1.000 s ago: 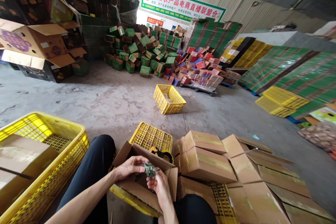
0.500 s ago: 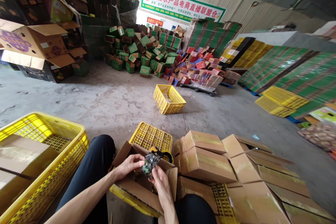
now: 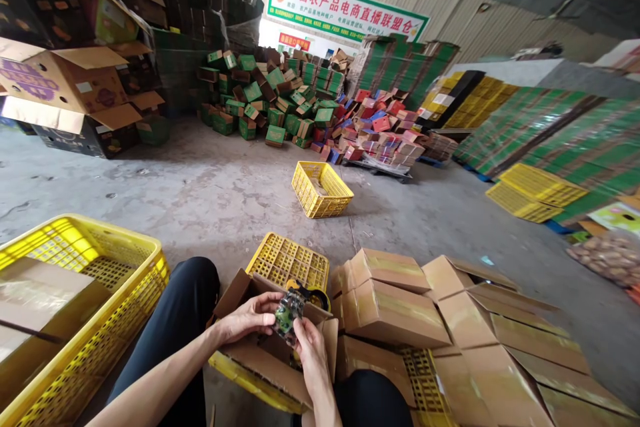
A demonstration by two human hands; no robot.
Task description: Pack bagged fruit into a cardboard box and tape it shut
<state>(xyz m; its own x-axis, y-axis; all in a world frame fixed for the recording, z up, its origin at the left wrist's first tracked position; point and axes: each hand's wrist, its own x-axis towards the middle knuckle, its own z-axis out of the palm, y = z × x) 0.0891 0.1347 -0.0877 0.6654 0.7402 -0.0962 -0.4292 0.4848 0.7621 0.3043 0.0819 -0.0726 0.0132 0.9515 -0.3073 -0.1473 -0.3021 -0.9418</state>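
A small clear plastic packet (image 3: 289, 315) with green and dark contents is held between both hands; I cannot make out what is inside. My left hand (image 3: 253, 317) pinches its left side, and my right hand (image 3: 311, 347) grips its lower right edge. Beneath them stands an open cardboard box (image 3: 273, 368), its inside mostly hidden by the hands. Just behind the packet, a yellow and black tape dispenser (image 3: 315, 298) lies by the box's far flap, on an upturned yellow crate (image 3: 291, 259).
Taped cardboard boxes (image 3: 395, 310) sit close on my right. A large yellow crate (image 3: 150, 280) with a carton in it stands at left. Further off, another yellow crate (image 3: 320, 197) rests on the concrete floor, before heaps of green boxes (image 3: 275, 135) and red boxes (image 3: 381, 123).
Both hands have turned and spread the packet, so that it now sits slightly higher and more of its green contents shows. Boxes and crates stay where they were.
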